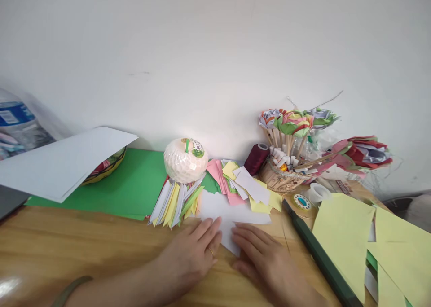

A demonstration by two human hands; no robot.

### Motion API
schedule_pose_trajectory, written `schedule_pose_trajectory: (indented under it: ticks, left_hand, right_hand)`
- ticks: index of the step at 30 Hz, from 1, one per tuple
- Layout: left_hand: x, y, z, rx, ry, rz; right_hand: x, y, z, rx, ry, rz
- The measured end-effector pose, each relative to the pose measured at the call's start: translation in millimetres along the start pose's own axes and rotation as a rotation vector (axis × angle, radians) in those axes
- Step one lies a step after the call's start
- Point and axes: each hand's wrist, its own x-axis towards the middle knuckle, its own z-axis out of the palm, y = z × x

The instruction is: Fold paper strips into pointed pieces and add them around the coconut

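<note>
A small piece of white paper (230,238) lies on the wooden table between my two hands, angled toward me. My left hand (195,248), with a ring on one finger, rests on its left side, fingers stretched out and lying flat. From the right, my right hand (259,248) lays its fingers over the paper's other edge, the thumb bent close to the tabletop. Just behind is a larger white sheet (218,208) with a ragged left edge. Pink, yellow and white paper slips (251,183) partly cover it. To its left fans a bundle of folded paper strips (175,203).
A foam-netted round item (186,160) stands behind the strips on green card (141,181). A dark thread spool (257,159) and a basket (283,177) of paper flowers (296,120) sit back right. A long dark-green tool (319,253) and yellow sheets (346,235) lie right.
</note>
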Motion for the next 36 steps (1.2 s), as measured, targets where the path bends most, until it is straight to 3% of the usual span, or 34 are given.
schedule_pose_trajectory:
  ticks: [5,11,15,19,22,25,30,36]
  left_hand:
    - [3,0,2.1,0.003,0.043,0.102]
    - [1,0,-8.1,0.03,0.039,0.245]
    - [3,2,-10.1,0.005,0.08,0.238]
    - [5,3,-4.1,-0.109,0.155,0.141]
    - [6,2,-1.9,-0.186,0.099,0.093]
    - [4,-1,-4.7,-0.264,0.063,0.037]
    - [-4,-5,-9.0,-0.606,-0.044,-0.292]
    - [-8,-9,-4.2,-0.741,-0.194,-0.55]
  right_hand:
    - [-3,2,-5,0.038,-0.045,-0.136]
    - [-6,-4,-6,-0.032,0.049,-0.072]
    - [-3,-9,-4,-0.06,0.076,-0.077]
    - [-6,-7,-2,-0.032,0.087,-0.094]
    - [-9,-5,-1,0.07,0.041,-0.05]
    - [-11,-3,-3,0.183,-0.013,0.059]
    - [-14,-1,-4,0.294,-0.131,0.326]
    - [-17,-3,0,0.281,-0.124,0.559]
